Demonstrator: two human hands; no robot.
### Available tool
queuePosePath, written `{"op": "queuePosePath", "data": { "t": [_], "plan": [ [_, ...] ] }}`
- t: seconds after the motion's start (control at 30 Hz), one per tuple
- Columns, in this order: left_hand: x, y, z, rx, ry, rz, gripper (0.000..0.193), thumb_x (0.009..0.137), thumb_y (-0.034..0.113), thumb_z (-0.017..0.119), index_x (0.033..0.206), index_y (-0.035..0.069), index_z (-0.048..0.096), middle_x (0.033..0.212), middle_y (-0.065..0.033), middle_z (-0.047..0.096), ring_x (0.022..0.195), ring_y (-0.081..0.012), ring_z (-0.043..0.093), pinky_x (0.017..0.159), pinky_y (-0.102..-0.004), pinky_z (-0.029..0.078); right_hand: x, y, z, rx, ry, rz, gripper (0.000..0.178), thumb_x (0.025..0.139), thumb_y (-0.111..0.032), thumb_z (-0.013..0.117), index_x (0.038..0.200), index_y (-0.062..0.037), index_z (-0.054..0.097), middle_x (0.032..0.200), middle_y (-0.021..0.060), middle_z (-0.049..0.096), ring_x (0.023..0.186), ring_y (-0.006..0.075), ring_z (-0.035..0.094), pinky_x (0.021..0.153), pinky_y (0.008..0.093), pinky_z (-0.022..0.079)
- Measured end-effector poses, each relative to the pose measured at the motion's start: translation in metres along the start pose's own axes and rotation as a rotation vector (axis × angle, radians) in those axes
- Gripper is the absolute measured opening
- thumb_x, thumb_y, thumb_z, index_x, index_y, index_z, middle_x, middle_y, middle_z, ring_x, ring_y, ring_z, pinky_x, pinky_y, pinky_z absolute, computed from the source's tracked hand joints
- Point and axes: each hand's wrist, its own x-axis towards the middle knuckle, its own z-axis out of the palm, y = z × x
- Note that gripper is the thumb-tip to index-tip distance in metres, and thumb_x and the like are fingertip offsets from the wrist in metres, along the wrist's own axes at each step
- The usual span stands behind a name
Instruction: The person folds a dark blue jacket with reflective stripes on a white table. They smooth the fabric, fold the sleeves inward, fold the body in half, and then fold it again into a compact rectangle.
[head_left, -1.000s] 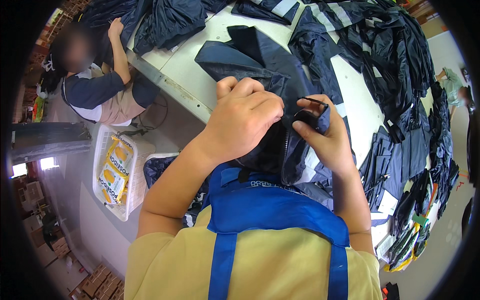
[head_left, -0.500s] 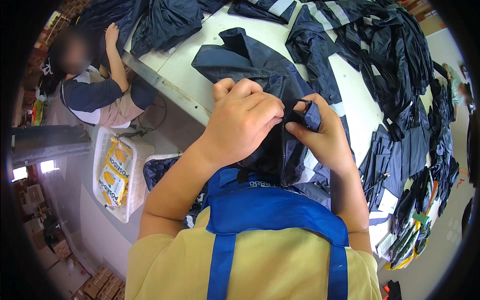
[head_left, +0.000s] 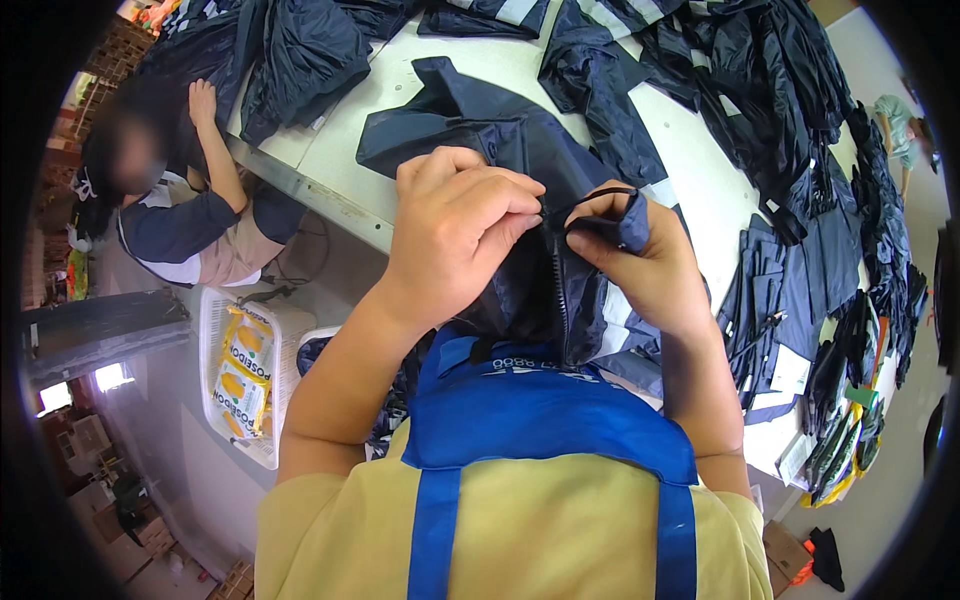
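A dark navy rain jacket (head_left: 515, 285) with a pale reflective band hangs bunched in front of my chest, its upper part lying on the table. Down its front runs a black zipper (head_left: 560, 290). Thumb and fingers of my left hand (head_left: 450, 225) are pinched together at the jacket's edge by the top of the zipper; what lies between the fingertips is hidden. My right hand (head_left: 655, 260), just to the right, is closed on a folded edge of the jacket. A thin black strip loops over its fingers.
More dark garments (head_left: 770, 90) with reflective bands cover the far and right parts of the white table (head_left: 390, 85). At the left a person (head_left: 200, 225) sits by the table edge. A white plastic basket (head_left: 285, 345) with yellow packets stands at my lower left.
My right hand has drawn slightly away from my left, and the black strip stretches out longer over its fingers. The view has shifted a little; both hands still grip the jacket.
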Motion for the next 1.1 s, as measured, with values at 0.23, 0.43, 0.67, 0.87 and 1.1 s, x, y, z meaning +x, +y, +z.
{"op": "queuePosePath", "data": {
  "t": [0.23, 0.43, 0.67, 0.87, 1.1],
  "plan": [
    [0.002, 0.011, 0.001, -0.007, -0.005, 0.012, 0.017, 0.069, 0.005, 0.075, 0.081, 0.01, 0.064, 0.092, 0.0015, 0.071, 0.08, -0.0188, 0.052, 0.081, -0.0322, 0.034, -0.003, -0.005, 0.002, -0.06, 0.068, 0.069, 0.02, 0.078, -0.005, 0.07, 0.095, 0.0001, 0.061, 0.078, 0.006, 0.063, 0.071, 0.0101, 0.052, 0.068, 0.0275, 0.046],
    [0.003, 0.014, -0.001, 0.018, -0.019, 0.041, 0.016, 0.068, 0.005, 0.075, 0.08, 0.011, 0.064, 0.091, 0.0019, 0.071, 0.08, -0.019, 0.052, 0.081, -0.0332, 0.034, -0.006, -0.005, 0.002, -0.101, 0.111, 0.065, 0.02, 0.077, -0.005, 0.071, 0.094, 0.0003, 0.061, 0.073, 0.0085, 0.061, 0.068, 0.0106, 0.051, 0.065, 0.0283, 0.046],
    [0.002, 0.016, 0.003, 0.006, -0.09, 0.035, 0.016, 0.066, 0.006, 0.074, 0.076, 0.012, 0.063, 0.096, 0.0005, 0.07, 0.085, -0.0212, 0.055, 0.083, -0.0358, 0.034, -0.008, -0.006, 0.011, -0.196, 0.218, -0.033, 0.014, 0.075, -0.001, 0.07, 0.085, -0.0012, 0.06, 0.072, 0.0083, 0.06, 0.065, 0.0143, 0.055, 0.062, 0.0286, 0.046],
    [0.001, 0.03, 0.01, -0.103, -0.348, 0.046, 0.016, 0.067, 0.02, 0.077, 0.073, 0.013, 0.064, 0.141, -0.0118, 0.046, 0.124, -0.0341, 0.041, 0.098, -0.0438, 0.03, 0.006, 0.018, 0.009, -0.237, 0.57, -0.277, 0.019, 0.069, 0.007, 0.065, 0.085, -0.0026, 0.059, 0.08, 0.013, 0.062, 0.073, 0.0299, 0.063, 0.065, 0.0333, 0.049],
    [0.055, 0.006, -0.002, 0.341, -0.556, 0.15, 0.03, 0.072, 0.032, 0.075, 0.088, 0.008, 0.066, 0.097, -0.0052, 0.065, 0.113, -0.0247, 0.054, 0.105, -0.0457, 0.026, -0.015, 0.02, -0.022, 0.0, 0.138, -0.305, 0.062, 0.067, -0.014, 0.08, 0.12, -0.0044, 0.051, 0.109, 0.0146, 0.058, 0.105, 0.0303, 0.058, 0.09, 0.0358, 0.045]
  ]
}}
